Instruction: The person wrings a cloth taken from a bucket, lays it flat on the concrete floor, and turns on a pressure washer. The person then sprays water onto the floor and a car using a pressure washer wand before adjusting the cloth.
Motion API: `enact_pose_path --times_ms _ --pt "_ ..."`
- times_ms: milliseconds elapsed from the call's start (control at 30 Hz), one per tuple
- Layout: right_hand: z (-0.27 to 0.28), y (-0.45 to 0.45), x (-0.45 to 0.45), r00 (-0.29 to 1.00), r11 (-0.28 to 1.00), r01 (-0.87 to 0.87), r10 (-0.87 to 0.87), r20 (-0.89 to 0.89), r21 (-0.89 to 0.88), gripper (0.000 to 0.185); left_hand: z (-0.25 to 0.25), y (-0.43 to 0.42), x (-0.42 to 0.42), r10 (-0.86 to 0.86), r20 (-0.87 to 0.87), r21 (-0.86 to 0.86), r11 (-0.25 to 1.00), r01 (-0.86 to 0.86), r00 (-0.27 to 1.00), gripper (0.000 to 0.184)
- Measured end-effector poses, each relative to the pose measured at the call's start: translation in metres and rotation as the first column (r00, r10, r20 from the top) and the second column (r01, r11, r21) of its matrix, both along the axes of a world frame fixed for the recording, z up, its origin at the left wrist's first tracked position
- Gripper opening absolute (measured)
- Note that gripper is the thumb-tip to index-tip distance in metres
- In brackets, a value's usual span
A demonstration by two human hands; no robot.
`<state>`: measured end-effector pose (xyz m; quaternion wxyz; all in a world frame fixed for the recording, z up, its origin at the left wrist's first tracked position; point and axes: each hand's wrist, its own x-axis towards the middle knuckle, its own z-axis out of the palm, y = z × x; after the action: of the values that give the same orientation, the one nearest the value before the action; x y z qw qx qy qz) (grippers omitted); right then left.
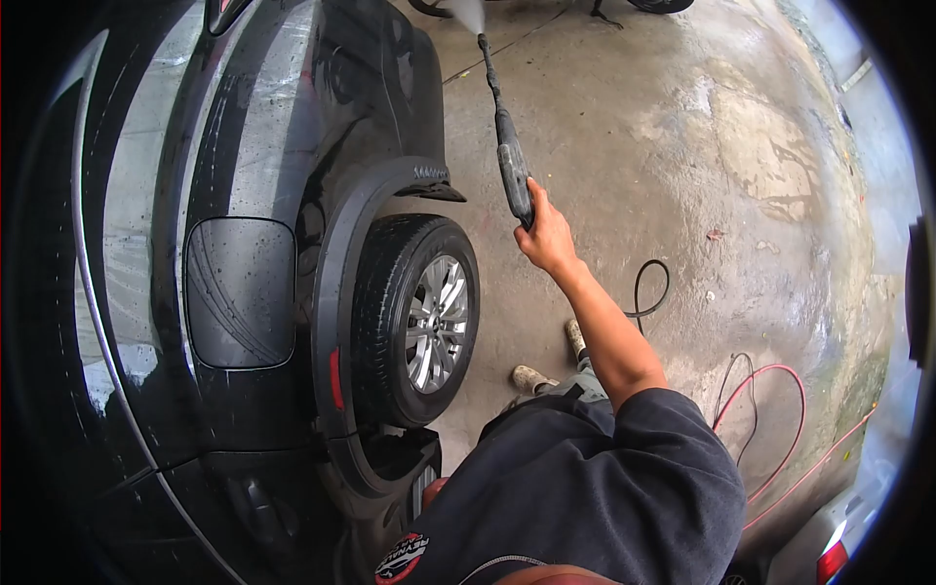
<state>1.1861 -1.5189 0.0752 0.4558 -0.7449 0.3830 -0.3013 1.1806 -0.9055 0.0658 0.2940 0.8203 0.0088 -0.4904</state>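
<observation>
My right hand (548, 232) is wrapped around the rear grip of a black pressure washer gun (510, 161), with the arm stretched forward. From the wand's tip a white spray (468, 12) fans out at the top edge of the view. Left of the gun stands a wet black vehicle (249, 127), its rear wheel (436, 322) with silver spokes below the dark wheel arch (341, 253). Only a small patch of skin shows between my shirt and the vehicle; the fingers of my left hand are hidden.
Wet, stained concrete floor (624, 127) spreads to the right of the vehicle. A black hose loop (651, 288) lies near my boots (531, 378), and a red hose (801, 429) curls farther right. Part of another vehicle (819, 546) shows at the lower right.
</observation>
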Motion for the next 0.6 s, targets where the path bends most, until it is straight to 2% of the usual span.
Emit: enact_pose_path --times_ms 200,300,367,600 --pt "0.001 -0.002 -0.005 0.998 0.996 -0.061 0.06 0.015 0.072 0.079 -0.022 -0.031 0.025 -0.063 0.033 -0.006 0.998 0.063 0.997 0.019" --pt "0.006 -0.005 -0.014 0.995 0.995 -0.099 0.1 0.03 -0.014 0.079 -0.053 -0.077 0.054 -0.135 0.043 0.026 0.991 0.134 0.99 0.019" --pt "0.021 -0.007 -0.019 0.992 0.992 -0.122 0.122 0.042 -0.006 0.079 -0.063 -0.096 0.064 -0.158 0.045 0.047 0.987 0.156 0.986 0.019" --pt "0.021 -0.004 -0.019 0.997 0.997 -0.069 0.07 0.017 -0.026 0.081 -0.08 -0.119 0.081 -0.193 0.047 0.053 0.98 0.19 0.98 0.019"
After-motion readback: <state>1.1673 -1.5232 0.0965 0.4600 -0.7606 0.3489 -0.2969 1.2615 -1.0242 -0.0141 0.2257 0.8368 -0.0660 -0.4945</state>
